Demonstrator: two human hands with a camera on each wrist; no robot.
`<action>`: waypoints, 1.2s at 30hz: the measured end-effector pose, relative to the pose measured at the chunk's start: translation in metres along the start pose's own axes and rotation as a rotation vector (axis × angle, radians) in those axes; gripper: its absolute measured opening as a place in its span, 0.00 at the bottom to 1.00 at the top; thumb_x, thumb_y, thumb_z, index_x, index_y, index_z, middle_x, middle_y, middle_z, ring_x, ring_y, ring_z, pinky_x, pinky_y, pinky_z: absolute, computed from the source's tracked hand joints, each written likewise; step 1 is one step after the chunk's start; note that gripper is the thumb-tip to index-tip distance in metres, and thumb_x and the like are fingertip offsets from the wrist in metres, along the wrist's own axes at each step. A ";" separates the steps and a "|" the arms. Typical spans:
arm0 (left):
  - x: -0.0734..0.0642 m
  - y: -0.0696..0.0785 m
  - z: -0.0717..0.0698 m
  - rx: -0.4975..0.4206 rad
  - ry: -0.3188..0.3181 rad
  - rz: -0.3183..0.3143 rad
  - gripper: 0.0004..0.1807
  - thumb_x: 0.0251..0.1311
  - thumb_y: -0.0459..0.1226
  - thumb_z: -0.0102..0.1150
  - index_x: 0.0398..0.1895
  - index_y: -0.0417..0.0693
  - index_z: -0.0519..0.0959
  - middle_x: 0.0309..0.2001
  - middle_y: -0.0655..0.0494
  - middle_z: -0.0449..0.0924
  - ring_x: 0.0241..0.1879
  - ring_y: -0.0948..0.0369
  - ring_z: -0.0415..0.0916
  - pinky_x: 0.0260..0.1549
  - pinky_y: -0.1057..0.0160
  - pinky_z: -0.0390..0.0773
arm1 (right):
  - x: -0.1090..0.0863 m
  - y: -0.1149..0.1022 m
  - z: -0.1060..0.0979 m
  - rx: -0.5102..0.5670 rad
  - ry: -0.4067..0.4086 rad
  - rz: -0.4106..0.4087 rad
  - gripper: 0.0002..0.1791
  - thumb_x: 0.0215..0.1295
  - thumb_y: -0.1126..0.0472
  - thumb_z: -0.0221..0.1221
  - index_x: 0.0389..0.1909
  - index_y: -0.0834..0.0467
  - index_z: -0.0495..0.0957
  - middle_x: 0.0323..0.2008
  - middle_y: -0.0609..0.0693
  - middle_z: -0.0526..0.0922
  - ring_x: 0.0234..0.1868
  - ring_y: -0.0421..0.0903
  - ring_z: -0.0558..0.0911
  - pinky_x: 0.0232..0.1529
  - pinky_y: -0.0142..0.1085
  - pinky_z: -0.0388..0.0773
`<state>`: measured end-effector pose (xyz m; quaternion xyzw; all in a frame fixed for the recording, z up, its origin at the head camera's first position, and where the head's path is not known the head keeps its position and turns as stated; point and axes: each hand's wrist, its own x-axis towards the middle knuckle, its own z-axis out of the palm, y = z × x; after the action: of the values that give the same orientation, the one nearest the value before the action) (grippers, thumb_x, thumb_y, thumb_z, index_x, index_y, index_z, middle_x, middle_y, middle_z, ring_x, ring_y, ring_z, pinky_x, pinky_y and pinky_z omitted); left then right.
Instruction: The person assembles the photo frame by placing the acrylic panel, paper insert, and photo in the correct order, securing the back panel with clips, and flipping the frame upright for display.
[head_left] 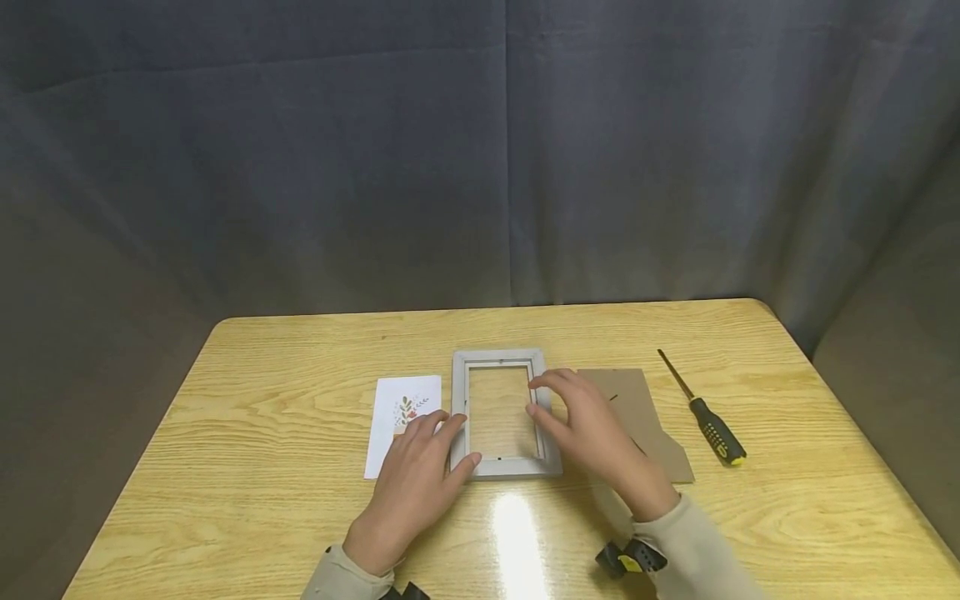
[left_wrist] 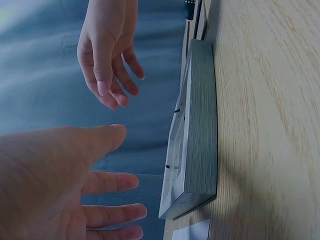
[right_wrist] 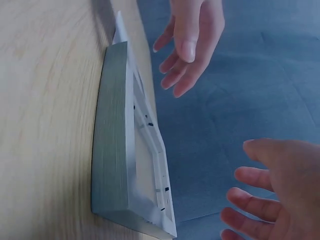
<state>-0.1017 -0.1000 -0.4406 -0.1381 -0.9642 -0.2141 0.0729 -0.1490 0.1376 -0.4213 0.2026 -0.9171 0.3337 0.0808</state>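
A grey picture frame [head_left: 506, 470] lies on the table with its back side up. Small dark tabs show along the inner edge, and wood grain is seen through its middle. My left hand [head_left: 420, 471] hovers over the frame's left side, fingers spread and relaxed. Over the right side is my right hand [head_left: 596, 433], its fingers loosely bent and holding nothing. Both wrist views show the hands raised apart from the frame [left_wrist: 201, 120]. Left of the frame lies a white card [head_left: 382, 408] with a printed flower design, partly covered by my left hand.
A brown backing board [head_left: 630, 396] with a stand flap lies right of the frame, partly behind my right hand. Farther right rests a screwdriver [head_left: 716, 429] with a black and yellow handle. A dark curtain [head_left: 375, 183] hangs behind the wooden table [head_left: 262, 417].
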 end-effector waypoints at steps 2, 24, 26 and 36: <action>0.000 0.000 0.000 0.002 -0.001 -0.002 0.28 0.64 0.52 0.64 0.63 0.47 0.78 0.61 0.44 0.78 0.65 0.44 0.73 0.59 0.42 0.75 | -0.003 0.000 0.000 0.006 0.011 -0.003 0.17 0.68 0.57 0.64 0.53 0.60 0.81 0.56 0.56 0.83 0.62 0.57 0.80 0.63 0.55 0.76; -0.001 0.002 -0.003 0.009 0.000 -0.011 0.29 0.64 0.52 0.64 0.64 0.48 0.77 0.62 0.44 0.78 0.65 0.43 0.73 0.59 0.42 0.75 | -0.023 0.000 0.016 0.025 0.078 -0.043 0.15 0.66 0.59 0.66 0.50 0.60 0.82 0.53 0.56 0.85 0.59 0.56 0.82 0.60 0.54 0.78; -0.001 0.001 -0.003 0.006 0.008 -0.021 0.29 0.65 0.53 0.64 0.64 0.47 0.78 0.62 0.43 0.79 0.65 0.43 0.73 0.58 0.42 0.76 | -0.024 -0.001 0.018 0.018 0.071 -0.041 0.15 0.66 0.58 0.66 0.51 0.59 0.82 0.53 0.55 0.85 0.59 0.56 0.82 0.61 0.53 0.77; 0.005 -0.009 -0.008 0.011 0.063 -0.096 0.29 0.64 0.52 0.64 0.63 0.45 0.78 0.61 0.42 0.80 0.64 0.44 0.75 0.58 0.42 0.77 | -0.027 -0.002 0.027 0.011 0.042 -0.040 0.15 0.65 0.57 0.66 0.51 0.58 0.82 0.53 0.54 0.84 0.60 0.55 0.81 0.63 0.52 0.76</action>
<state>-0.1079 -0.1098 -0.4358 -0.0845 -0.9681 -0.2164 0.0935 -0.1244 0.1280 -0.4483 0.2145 -0.9091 0.3412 0.1054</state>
